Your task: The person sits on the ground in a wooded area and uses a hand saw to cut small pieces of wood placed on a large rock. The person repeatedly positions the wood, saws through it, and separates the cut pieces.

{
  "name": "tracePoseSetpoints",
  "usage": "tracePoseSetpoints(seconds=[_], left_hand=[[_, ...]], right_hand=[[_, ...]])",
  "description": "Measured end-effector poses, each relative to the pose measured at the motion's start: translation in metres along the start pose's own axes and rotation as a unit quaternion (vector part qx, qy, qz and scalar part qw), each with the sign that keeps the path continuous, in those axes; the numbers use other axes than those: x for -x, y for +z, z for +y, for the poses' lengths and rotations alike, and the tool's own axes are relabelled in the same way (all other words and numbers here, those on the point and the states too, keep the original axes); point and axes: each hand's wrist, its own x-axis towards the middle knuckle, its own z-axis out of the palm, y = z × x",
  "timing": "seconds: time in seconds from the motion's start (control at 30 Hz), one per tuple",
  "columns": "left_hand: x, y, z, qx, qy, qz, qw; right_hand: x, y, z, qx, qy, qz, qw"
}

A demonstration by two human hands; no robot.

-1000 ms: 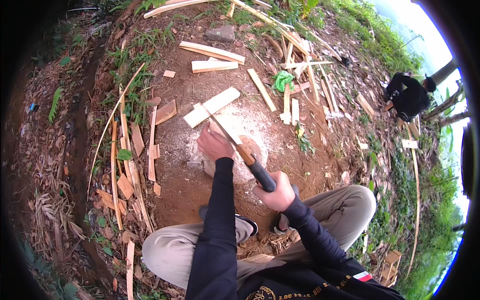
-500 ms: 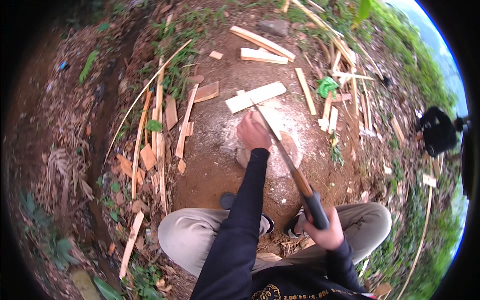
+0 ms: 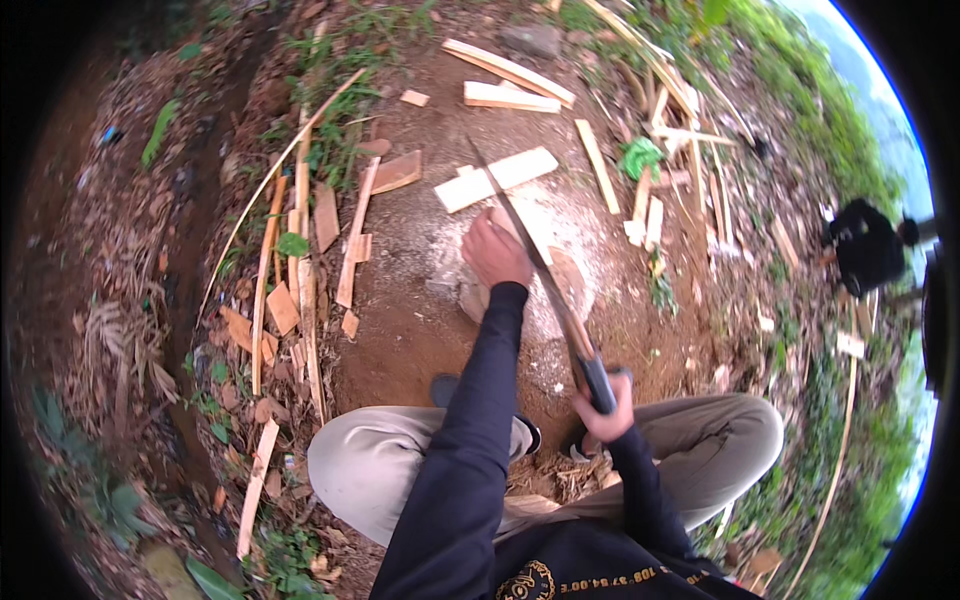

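My right hand is wrapped round the dark handle of a handsaw. The long narrow blade slants away to the upper left, its tip reaching past a pale board. Close to the blade's left side, my left hand is closed on a pale wood strip, its fingertips partly hidden. Strip and hand are over a round wooden stump covered in pale sawdust. The blade passes over the far board; whether it touches it I cannot tell.
Wood offcuts and slats lie beyond the board. Long strips run along the left, beside leaf litter. At right are a green plastic bag and more slats. A person in dark clothes is farther right. My bent knees flank the stump's near side.
My right hand has pushed the saw forward and away, so its tip now extends beyond the board. My left hand stays by the stump. The whole view has shifted slightly.
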Motion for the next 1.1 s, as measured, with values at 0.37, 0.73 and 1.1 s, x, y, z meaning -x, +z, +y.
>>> tracePoseSetpoints(seconds=[0.37,0.73,1.1], left_hand=[[0.001,0.005,0.001,0.016,0.006,-0.003,1.000],[-0.001,0.004,-0.001,0.039,0.011,-0.010,0.999],[-0.002,0.007,0.000,0.026,0.000,0.015,1.000]], right_hand=[[0.016,-0.007,0.000,-0.032,0.023,-0.007,0.999],[0.030,-0.010,-0.020,-0.018,0.028,-0.021,0.999],[0.036,-0.019,-0.045,0.025,0.053,-0.031,0.998]])
